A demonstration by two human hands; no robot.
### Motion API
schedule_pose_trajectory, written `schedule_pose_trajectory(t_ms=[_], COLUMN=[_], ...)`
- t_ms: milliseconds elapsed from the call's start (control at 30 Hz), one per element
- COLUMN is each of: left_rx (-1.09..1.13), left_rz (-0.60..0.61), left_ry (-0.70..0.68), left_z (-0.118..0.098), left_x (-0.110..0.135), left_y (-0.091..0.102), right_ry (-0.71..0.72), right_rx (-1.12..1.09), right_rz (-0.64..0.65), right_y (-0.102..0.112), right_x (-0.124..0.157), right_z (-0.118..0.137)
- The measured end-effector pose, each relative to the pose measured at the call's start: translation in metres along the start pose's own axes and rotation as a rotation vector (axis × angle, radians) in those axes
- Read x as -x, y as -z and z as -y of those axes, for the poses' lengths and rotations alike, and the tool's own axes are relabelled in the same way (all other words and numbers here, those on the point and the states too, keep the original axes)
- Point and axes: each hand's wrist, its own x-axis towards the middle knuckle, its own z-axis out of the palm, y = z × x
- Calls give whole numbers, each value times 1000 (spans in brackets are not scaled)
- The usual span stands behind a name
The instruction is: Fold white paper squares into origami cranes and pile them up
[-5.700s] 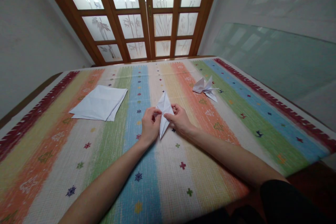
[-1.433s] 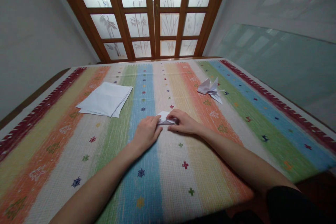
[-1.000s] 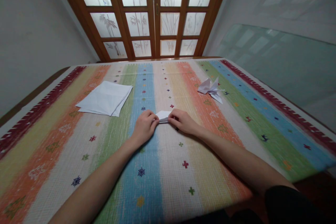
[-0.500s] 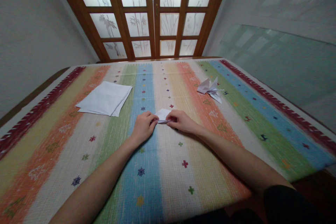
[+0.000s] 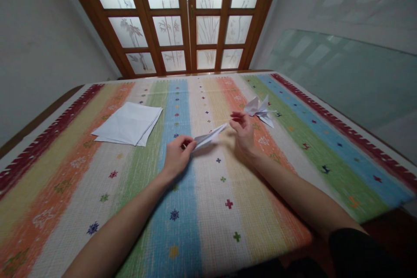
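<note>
A narrow folded white paper piece (image 5: 208, 137) stretches above the striped tablecloth (image 5: 211, 208) between both hands. My left hand (image 5: 176, 156) pinches its near left end, fingers closed. My right hand (image 5: 243, 132) is raised off the cloth and pinches the far right tip between thumb and fingers. The paper slopes upward from left to right.
A finished white paper crane (image 5: 259, 109) sits on the orange-green stripes just beyond my right hand. A stack of white paper sheets (image 5: 127, 124) lies at the left. Wooden glazed doors (image 5: 189, 13) stand behind the table. A glass pane (image 5: 342, 74) leans on the right wall.
The paper lay flat under both hands pressing it. Now my right hand has lifted and pulled one end up and to the right, drawing the paper out long.
</note>
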Motion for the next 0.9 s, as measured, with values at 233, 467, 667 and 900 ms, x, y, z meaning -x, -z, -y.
schedule_pose_trajectory(t_ms=[233,467,667,900], left_rx=[709,666,654,502], left_rz=[-11,-107,-116,-211], left_ry=[390,331,300,215], left_z=[-14,-20,-22,-24], left_x=[3,8,11,11], left_y=[-12,-17,-17,-14], right_ry=[-467,-407,-505,-567], right_rx=[-486,-393,-496,-607], right_rz=[506,467,493,466], right_y=[-20,-36,-36,-39], right_x=[24,40,43,48], right_z=[11,16,21,35])
